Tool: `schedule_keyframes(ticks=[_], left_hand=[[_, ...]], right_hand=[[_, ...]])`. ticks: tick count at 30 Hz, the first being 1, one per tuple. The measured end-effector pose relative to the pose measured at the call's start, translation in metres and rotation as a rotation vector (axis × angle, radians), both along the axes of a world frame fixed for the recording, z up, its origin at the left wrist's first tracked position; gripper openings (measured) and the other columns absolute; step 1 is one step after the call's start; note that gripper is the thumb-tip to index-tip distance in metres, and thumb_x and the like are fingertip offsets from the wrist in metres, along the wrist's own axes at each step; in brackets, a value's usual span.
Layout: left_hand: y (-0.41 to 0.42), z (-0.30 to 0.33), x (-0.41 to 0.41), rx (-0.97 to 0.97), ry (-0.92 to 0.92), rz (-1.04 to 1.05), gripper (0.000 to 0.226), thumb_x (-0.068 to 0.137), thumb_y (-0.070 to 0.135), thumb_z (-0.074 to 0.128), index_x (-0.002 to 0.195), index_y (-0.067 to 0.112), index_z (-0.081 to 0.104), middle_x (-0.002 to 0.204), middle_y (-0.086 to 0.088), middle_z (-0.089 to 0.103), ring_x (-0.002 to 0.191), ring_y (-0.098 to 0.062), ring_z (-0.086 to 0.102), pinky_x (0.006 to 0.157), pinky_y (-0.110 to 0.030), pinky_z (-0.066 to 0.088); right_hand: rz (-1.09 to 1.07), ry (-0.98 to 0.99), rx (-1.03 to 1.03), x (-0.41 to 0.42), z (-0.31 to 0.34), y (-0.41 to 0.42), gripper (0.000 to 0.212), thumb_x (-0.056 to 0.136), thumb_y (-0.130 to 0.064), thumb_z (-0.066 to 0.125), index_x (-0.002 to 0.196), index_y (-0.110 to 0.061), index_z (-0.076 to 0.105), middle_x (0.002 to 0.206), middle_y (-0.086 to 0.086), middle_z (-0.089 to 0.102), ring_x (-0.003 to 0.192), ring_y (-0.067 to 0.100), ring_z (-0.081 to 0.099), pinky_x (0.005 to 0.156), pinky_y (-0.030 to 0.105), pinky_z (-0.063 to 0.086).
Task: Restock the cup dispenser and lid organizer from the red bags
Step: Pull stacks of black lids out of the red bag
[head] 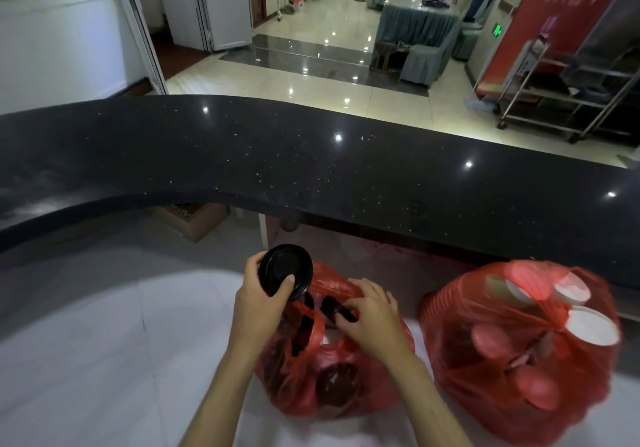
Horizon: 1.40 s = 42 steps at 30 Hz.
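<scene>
Lids [285, 271] gripped by left hand [258, 303] fingers [285, 285]

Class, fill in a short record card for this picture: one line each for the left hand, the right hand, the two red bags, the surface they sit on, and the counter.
left hand: grips a stack of black lids, lifted above the bag
right hand: fingers reach into the bag's opening
left red bag: holds more black lids
right red bag: holds paper cups, white insides showing
surface: white table
counter: black, speckled, behind the bags
</scene>
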<state>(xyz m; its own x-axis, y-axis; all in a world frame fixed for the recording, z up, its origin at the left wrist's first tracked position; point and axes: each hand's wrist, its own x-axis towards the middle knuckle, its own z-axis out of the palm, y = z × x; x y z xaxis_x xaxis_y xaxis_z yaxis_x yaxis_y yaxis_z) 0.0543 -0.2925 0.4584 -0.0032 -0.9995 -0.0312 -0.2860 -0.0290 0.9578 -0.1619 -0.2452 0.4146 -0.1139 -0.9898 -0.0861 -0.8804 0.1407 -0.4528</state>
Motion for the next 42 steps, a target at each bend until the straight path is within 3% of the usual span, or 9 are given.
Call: schedule_keyframes(ticks=[4, 7, 15, 21, 26, 31, 33, 37, 42], left_hand=[[0.000, 0.001, 0.001, -0.014, 0.012, 0.028, 0.056, 0.097, 0.024, 0.073, 0.145, 0.032, 0.046, 0.126, 0.009, 0.063, 0.115, -0.012, 0.061, 0.093, -0.024, 0.047], [0.002, 0.005, 0.000, -0.024, 0.009, 0.041, 0.055, 0.098, 0.020, 0.071, 0.146, 0.033, 0.047, 0.124, 0.010, 0.063, 0.115, -0.012, 0.060, 0.093, -0.022, 0.044], [0.001, 0.012, -0.003, -0.039, 0.032, 0.069, 0.040, 0.097, 0.020, 0.072, 0.131, 0.030, 0.054, 0.124, 0.005, 0.064, 0.115, -0.016, 0.061, 0.090, -0.023, 0.047], [-0.002, 0.013, -0.003, -0.038, 0.034, 0.123, 0.032, 0.096, 0.024, 0.073, 0.124, 0.027, 0.059, 0.121, 0.001, 0.064, 0.112, -0.018, 0.062, 0.094, -0.033, 0.050], [0.009, 0.023, -0.020, -0.127, 0.084, 0.001, 0.027, 0.095, 0.032, 0.075, 0.118, 0.037, 0.064, 0.118, 0.012, 0.060, 0.110, 0.000, 0.062, 0.093, -0.021, 0.051], [0.018, 0.020, -0.029, -0.065, 0.147, -0.299, 0.074, 0.082, 0.060, 0.077, 0.149, 0.042, 0.052, 0.140, 0.023, 0.051, 0.132, 0.000, 0.055, 0.110, -0.032, 0.050], [0.018, 0.019, -0.027, -0.069, 0.141, -0.334, 0.075, 0.083, 0.052, 0.085, 0.149, 0.048, 0.050, 0.143, 0.022, 0.051, 0.133, -0.003, 0.055, 0.112, -0.039, 0.051], [0.017, 0.023, -0.022, -0.086, 0.072, -0.345, 0.080, 0.077, 0.046, 0.091, 0.145, 0.054, 0.050, 0.137, 0.030, 0.053, 0.133, -0.010, 0.055, 0.112, -0.043, 0.050], [0.018, 0.024, -0.022, -0.062, 0.190, -0.389, 0.088, 0.070, 0.032, 0.099, 0.141, 0.038, 0.046, 0.136, 0.012, 0.063, 0.131, -0.016, 0.061, 0.110, -0.048, 0.052]], right_hand=[[-0.052, -0.234, -0.142, -0.017, 0.014, -0.005, 0.021, 0.085, -0.050, 0.074, 0.078, -0.030, 0.073, 0.129, -0.012, 0.065, 0.126, 0.012, 0.056, 0.107, 0.039, 0.045], [-0.079, -0.482, -0.203, -0.023, 0.033, -0.002, 0.018, 0.090, -0.025, 0.081, 0.076, -0.026, 0.071, 0.112, -0.012, 0.065, 0.108, 0.004, 0.063, 0.096, 0.028, 0.046], [-0.030, -0.735, -0.272, -0.023, 0.073, 0.008, 0.011, 0.094, -0.018, 0.079, 0.083, -0.014, 0.077, 0.129, -0.009, 0.062, 0.125, 0.005, 0.060, 0.104, 0.019, 0.045], [-0.066, -0.932, -0.395, -0.016, 0.091, 0.014, 0.029, 0.082, -0.046, 0.074, 0.080, -0.017, 0.074, 0.105, -0.001, 0.059, 0.085, 0.008, 0.059, 0.077, 0.019, 0.047], [-0.046, -1.081, -0.379, 0.005, 0.078, 0.008, 0.022, 0.082, -0.043, 0.075, 0.083, -0.021, 0.075, 0.125, -0.004, 0.067, 0.119, 0.011, 0.067, 0.099, 0.025, 0.052], [-0.123, -1.113, -0.418, 0.017, 0.065, 0.002, 0.027, 0.082, -0.042, 0.077, 0.083, -0.016, 0.069, 0.138, -0.005, 0.063, 0.127, 0.021, 0.065, 0.106, 0.038, 0.053], [-0.166, -1.174, -0.433, 0.015, 0.063, 0.002, 0.038, 0.079, -0.042, 0.079, 0.084, -0.006, 0.065, 0.139, -0.005, 0.064, 0.126, 0.021, 0.066, 0.106, 0.039, 0.055], [-0.135, -1.296, -0.398, 0.012, 0.065, 0.007, 0.025, 0.080, -0.036, 0.081, 0.076, -0.017, 0.064, 0.144, -0.001, 0.063, 0.129, 0.022, 0.065, 0.108, 0.050, 0.053], [-0.081, -1.217, -0.385, 0.012, 0.066, 0.008, 0.024, 0.081, -0.036, 0.082, 0.077, -0.018, 0.066, 0.139, 0.001, 0.064, 0.131, 0.026, 0.062, 0.115, 0.055, 0.046]])
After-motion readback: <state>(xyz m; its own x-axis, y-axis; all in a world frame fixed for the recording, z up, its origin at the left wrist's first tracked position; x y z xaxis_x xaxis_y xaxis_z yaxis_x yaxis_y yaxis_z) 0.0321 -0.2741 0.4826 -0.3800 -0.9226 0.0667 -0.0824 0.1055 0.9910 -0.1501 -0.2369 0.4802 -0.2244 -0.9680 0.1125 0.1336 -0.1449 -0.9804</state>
